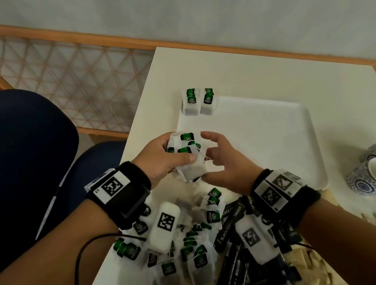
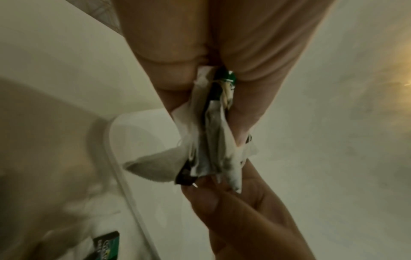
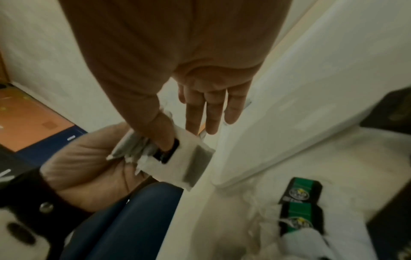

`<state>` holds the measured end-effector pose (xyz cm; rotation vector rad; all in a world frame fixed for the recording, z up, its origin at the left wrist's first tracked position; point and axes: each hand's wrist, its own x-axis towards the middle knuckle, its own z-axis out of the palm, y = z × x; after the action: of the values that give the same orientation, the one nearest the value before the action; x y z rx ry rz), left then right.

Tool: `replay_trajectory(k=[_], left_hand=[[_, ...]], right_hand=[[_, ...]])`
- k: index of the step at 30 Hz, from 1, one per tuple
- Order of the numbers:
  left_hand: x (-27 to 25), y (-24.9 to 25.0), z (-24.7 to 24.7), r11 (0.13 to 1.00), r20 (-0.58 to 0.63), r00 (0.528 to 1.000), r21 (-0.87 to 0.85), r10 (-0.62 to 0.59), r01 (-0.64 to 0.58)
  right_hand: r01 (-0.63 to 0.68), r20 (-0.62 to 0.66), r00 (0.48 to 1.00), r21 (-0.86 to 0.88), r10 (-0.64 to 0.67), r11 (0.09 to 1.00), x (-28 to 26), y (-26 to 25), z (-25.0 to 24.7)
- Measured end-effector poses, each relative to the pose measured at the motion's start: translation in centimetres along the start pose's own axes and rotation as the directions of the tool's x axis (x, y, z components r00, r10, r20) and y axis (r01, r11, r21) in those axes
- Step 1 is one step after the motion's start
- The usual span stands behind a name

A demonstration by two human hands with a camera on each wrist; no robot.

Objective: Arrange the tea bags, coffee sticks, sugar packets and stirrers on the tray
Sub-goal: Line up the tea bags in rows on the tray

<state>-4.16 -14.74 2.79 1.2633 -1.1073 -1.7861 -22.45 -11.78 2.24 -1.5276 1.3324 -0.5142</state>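
I see the left hand [image 1: 160, 159] gripping a bundle of tea bags [image 1: 189, 154] over the near-left corner of the tray [image 1: 266, 130]; the right hand [image 1: 224, 161] pinches 1 bag's lower edge with its other fingers loose. 2 stacks [image 1: 199, 102] stand at the far-left corner, straight ahead of the left hand, which is nearer

Dim, soft indoor light; sharp overhead, smeared at the wrists.
The head view is evenly lit, its edges bowed and darkened. Both wrist views are murky, yellow-tinted and blurred close up, with a warm glare at the left wrist view's right edge.
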Motion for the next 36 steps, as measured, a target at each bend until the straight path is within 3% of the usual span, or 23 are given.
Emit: replay_trajectory(k=[5, 13, 19, 22, 26, 31, 36], left_hand=[[1.2, -0.1, -0.3, 0.999, -0.007, 1.0, -0.042, -0.013, 0.013], [3.2, -0.2, -2.2, 0.997, -0.12, 0.993, -0.074, 0.001, -0.01], [4.3, 0.3, -3.0, 0.992, -0.209, 0.978, -0.12, 0.023, -0.049], [5.0, 0.7, -3.7, 0.99, -0.244, 0.969, -0.128, 0.029, -0.061], [6.1, 1.3, -3.8, 0.994, -0.221, 0.975, -0.092, 0.037, -0.058], [7.8, 1.7, -3.4, 0.996, -0.227, 0.972, -0.054, 0.055, -0.069], [9.8, 1.9, -3.6, 0.997, -0.211, 0.976, -0.033, 0.059, -0.067]], right_hand=[[-0.034, -0.058, 0.998, -0.021, 0.032, 0.999, 1.5, 0.4, 0.6], [-0.046, -0.049, 0.998, -0.261, 0.034, 0.964, 2.7, 2.5, -1.7], [-0.081, -0.082, 0.994, -0.175, 0.068, 0.981, 3.1, 2.9, -3.0], [-0.093, -0.154, 0.987, -0.26, 0.054, 0.961, 4.2, 2.8, -4.2], [-0.073, -0.255, 0.967, -0.332, -0.015, 0.94, 5.9, 2.2, -5.9], [-0.152, -0.333, 0.942, -0.315, 0.041, 0.937, 9.7, 1.8, -7.7], [-0.177, -0.271, 0.958, -0.317, 0.09, 0.932, 13.3, 1.8, -8.6]])
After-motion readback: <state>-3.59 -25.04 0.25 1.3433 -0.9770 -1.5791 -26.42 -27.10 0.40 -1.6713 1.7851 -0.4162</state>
